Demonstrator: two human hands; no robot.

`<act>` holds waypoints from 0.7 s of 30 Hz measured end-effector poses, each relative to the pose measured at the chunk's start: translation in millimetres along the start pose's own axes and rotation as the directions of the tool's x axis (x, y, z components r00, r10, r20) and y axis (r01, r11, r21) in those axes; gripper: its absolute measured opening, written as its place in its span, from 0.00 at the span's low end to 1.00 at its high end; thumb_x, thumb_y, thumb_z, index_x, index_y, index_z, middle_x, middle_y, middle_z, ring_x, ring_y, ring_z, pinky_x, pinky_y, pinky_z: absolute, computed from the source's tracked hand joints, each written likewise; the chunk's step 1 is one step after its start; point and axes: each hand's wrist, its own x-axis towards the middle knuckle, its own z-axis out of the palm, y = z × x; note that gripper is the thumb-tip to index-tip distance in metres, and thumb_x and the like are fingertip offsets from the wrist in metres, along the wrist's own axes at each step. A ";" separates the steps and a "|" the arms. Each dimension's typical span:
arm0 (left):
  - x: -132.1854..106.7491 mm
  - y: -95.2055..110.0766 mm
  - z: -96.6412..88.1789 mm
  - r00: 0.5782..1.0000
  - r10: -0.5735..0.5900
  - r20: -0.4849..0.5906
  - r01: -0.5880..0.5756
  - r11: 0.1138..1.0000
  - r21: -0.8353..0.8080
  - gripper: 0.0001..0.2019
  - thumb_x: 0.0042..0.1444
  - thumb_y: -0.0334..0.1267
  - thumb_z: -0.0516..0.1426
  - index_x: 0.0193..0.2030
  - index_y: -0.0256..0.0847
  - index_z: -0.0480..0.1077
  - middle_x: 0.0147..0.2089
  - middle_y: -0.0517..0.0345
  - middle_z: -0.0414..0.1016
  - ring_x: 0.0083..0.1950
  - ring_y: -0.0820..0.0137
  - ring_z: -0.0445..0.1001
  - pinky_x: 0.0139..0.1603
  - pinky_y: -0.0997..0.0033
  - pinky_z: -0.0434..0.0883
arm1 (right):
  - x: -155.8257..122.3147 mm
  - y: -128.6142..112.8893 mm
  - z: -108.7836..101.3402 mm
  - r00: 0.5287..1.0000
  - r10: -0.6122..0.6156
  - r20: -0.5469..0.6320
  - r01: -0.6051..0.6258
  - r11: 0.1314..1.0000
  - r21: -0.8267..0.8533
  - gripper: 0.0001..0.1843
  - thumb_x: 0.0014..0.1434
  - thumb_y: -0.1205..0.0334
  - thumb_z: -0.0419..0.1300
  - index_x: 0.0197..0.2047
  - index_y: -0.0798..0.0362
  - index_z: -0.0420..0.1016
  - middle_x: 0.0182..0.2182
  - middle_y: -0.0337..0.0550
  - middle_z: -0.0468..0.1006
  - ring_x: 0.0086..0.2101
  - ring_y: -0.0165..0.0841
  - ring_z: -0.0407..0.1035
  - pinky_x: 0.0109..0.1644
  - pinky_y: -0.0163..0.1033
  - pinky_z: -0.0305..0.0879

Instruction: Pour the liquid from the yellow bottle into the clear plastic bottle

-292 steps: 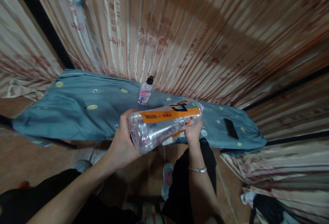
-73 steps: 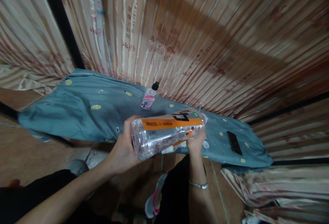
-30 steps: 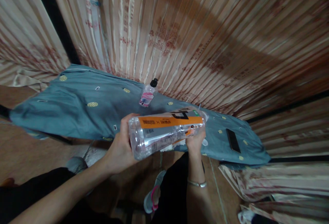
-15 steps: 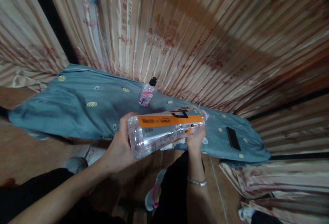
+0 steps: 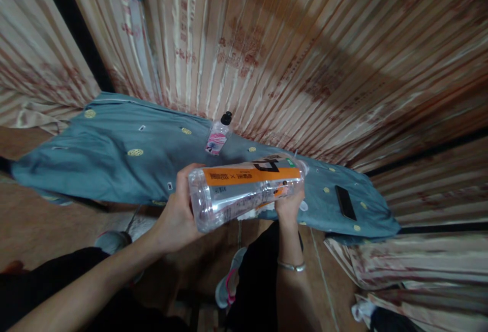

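Note:
A large clear plastic bottle (image 5: 247, 187) with an orange and silver label lies sideways in the air, held between both hands above the cloth-covered table. My left hand (image 5: 179, 215) grips its base end at the left, the fingers partly hidden behind it. Around the neck end, my right hand (image 5: 290, 202) is closed from below, with a silver bangle on the wrist. Beneath the bottle some white, paper-like material (image 5: 249, 214) shows in part. By the right hand a small round white piece (image 5: 303, 205) rests on the cloth.
On the blue-green cloth (image 5: 102, 144) stands a small pump bottle (image 5: 218, 136) with a black top and pink label. A dark phone (image 5: 345, 203) lies at the right. Pleated curtains (image 5: 244, 42) hang behind the table and at both sides.
The view has shifted very slightly. Both hands keep their hold on the large bottle, which stays in nearly the same position.

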 end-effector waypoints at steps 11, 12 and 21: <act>-0.7 9.3 -0.2 1.000 0.007 -0.020 -0.005 0.998 0.059 0.52 0.40 0.39 0.81 0.67 0.54 0.58 0.58 0.54 0.83 0.58 0.50 0.86 0.58 0.54 0.85 | 1.8 -2.2 -1.4 1.000 0.001 0.013 -0.001 1.000 0.003 0.37 0.68 0.40 0.55 0.69 0.57 0.75 0.55 0.64 0.87 0.57 0.58 0.83 0.63 0.66 0.80; -0.5 9.5 0.1 1.000 0.018 -0.023 -0.017 0.998 0.063 0.52 0.38 0.38 0.81 0.67 0.54 0.59 0.59 0.53 0.83 0.60 0.49 0.86 0.58 0.53 0.85 | 1.7 -1.9 -1.4 1.000 0.004 0.020 -0.004 1.000 0.003 0.36 0.68 0.41 0.55 0.69 0.57 0.75 0.55 0.63 0.87 0.57 0.58 0.83 0.63 0.65 0.80; -0.1 13.5 1.4 0.999 0.054 -0.002 -0.053 0.984 0.167 0.51 0.43 0.41 0.80 0.67 0.52 0.55 0.57 0.53 0.85 0.56 0.52 0.88 0.61 0.51 0.83 | 1.9 -2.4 -1.3 1.000 -0.026 0.001 0.025 0.999 0.034 0.37 0.70 0.39 0.54 0.68 0.58 0.75 0.58 0.65 0.87 0.57 0.58 0.83 0.65 0.65 0.78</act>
